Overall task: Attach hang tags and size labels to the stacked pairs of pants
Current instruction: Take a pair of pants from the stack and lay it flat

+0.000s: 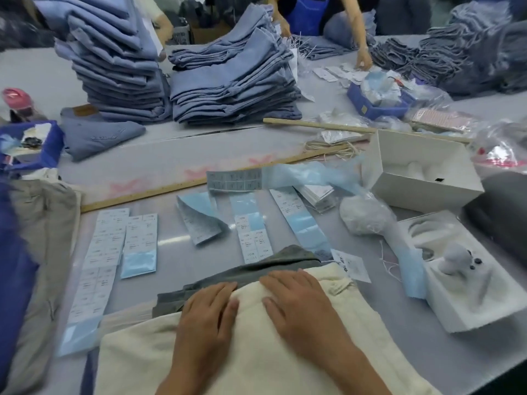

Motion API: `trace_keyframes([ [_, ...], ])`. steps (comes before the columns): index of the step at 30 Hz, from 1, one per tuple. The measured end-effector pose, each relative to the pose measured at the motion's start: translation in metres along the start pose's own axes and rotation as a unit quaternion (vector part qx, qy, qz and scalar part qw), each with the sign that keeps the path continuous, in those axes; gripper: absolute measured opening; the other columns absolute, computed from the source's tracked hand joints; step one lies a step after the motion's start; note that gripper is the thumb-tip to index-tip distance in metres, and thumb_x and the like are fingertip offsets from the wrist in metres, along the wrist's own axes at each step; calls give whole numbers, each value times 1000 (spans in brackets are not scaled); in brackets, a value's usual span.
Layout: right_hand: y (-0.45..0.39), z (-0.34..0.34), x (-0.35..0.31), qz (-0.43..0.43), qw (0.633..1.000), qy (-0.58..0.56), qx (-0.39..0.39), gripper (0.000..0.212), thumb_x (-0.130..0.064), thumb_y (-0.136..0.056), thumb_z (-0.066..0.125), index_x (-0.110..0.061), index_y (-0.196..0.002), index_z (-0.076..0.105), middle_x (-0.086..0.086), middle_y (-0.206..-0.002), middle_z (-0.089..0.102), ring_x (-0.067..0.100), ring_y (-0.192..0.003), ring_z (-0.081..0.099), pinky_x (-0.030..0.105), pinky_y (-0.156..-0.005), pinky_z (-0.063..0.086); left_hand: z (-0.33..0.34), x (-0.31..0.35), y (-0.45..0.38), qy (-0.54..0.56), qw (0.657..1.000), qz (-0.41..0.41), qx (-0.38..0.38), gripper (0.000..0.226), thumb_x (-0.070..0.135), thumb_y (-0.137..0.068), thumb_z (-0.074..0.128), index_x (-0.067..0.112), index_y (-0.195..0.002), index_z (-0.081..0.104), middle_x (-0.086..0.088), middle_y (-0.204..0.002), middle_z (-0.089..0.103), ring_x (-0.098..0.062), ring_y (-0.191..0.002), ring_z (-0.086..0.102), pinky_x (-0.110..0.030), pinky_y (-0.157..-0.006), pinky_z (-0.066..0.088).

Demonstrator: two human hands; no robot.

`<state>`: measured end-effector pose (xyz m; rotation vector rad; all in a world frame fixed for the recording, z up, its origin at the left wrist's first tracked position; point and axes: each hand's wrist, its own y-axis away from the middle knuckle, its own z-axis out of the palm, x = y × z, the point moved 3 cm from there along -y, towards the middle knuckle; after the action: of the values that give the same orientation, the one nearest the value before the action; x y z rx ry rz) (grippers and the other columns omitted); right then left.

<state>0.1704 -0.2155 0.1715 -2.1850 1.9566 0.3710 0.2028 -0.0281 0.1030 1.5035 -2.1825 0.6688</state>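
Low in the frame, the left hand [209, 309] and right hand [296, 300] press flat, fingers straight and holding nothing, on cream pants [256, 363]; size label strips [253, 235] lie above.

Cream pants [228, 352] overlie grey pants [256, 269]; blue pants stacks [233, 81] behind.

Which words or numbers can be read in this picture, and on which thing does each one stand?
None can be read with certainty.
Size label strips: printed, too blurred; perhaps a size code.
Label sheets: print too small.
Hang tag: dark marks, unreadable.
Grey sticker sheet: blurred.
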Motion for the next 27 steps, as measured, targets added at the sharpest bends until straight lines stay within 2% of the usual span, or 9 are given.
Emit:
trace_keyframes([
  [3, -6, 2, 11, 15, 1000, -1, -24, 41, -46, -102, 38, -35, -139, 52, -15, -140, 53, 11, -131, 44, 28, -113, 21, -1, 2, 0, -1, 1000, 11, -14, 49, 47, -103, 35, 24, -128, 70, 8, -124, 69, -19, -114, 65, -32, -103, 36],
  [7, -10, 6, 1, 71, 996, 34, -29, 34, -37, -102, 43, -33, -131, 58, -12, -131, 57, 14, -125, 49, 30, -110, 29, -19, -7, 11, -60, 993, 78, -67, 51, 44, -101, 35, 25, -141, 60, 3, -138, 62, -18, -127, 60, -34, -114, 27],
  [9, -22, 12, -16, 105, 988, 104, -49, 34, -31, -101, 41, -30, -129, 58, -8, -130, 58, 18, -124, 50, 34, -114, 28, -35, -28, 23, -97, 987, 106, -74, 49, 42, -99, 40, 28, -142, 60, 2, -140, 62, -17, -128, 60, -38, -115, 37],
  [13, -52, 43, -102, 55, 996, 40, -55, 36, -39, -101, 48, -32, -134, 58, -11, -132, 60, 14, -122, 54, 31, -104, 40, -76, -98, 69, -139, 983, 72, -99, 48, 40, -90, 47, 31, -132, 68, 2, -134, 67, -17, -113, 69, -34, -90, 59],
  [16, -69, 76, -179, 4, 996, -18, -87, 34, -40, -101, 49, -36, -134, 57, -17, -134, 58, 7, -120, 54, 26, -98, 44, -116, -156, 94, -128, 990, 44, -24, 39, 24, -78, 73, 26, -117, 75, 2, -121, 72, -19, -98, 73, -30, -79, 59],
  [21, -99, 122, -286, -59, 984, -80, -147, 32, -38, -103, 48, -35, -133, 59, -19, -130, 60, 3, -115, 57, 22, -94, 44, -217, -253, 96, -124, 972, -115, 162, 31, 6, -78, 77, 14, -107, 74, -5, -118, 68, -28, -104, 65, -40, -77, 56],
  [23, -117, 137, -320, -68, 979, -121, -150, 31, -35, -102, 51, -31, -130, 62, -15, -126, 63, 6, -110, 60, 23, -95, 46, -250, -299, 94, -156, 947, -234, 157, 48, 23, -89, 74, 13, -134, 63, -15, -145, 53, -37, -130, 52, -49, -95, 50],
  [25, -134, 154, -345, -18, 958, -234, -166, 26, -27, -100, 56, -24, -124, 67, -9, -119, 68, 9, -103, 64, 25, -94, 49, -260, -338, 103, -173, 906, -372, 101, 74, 47, -93, 66, 19, -155, 36, -16, -163, 24, -38, -147, 28, -51, -111, 35],
  [27, -143, 170, -362, 92, 888, -398, -213, 21, -19, -99, 59, -17, -118, 68, 2, -116, 70, 15, -102, 67, 31, -94, 54, -258, -362, 123, -94, 847, -507, 128, 85, 48, -91, 69, 13, -157, 28, -20, -163, 17, -40, -148, 21, -53, -115, 27],
])
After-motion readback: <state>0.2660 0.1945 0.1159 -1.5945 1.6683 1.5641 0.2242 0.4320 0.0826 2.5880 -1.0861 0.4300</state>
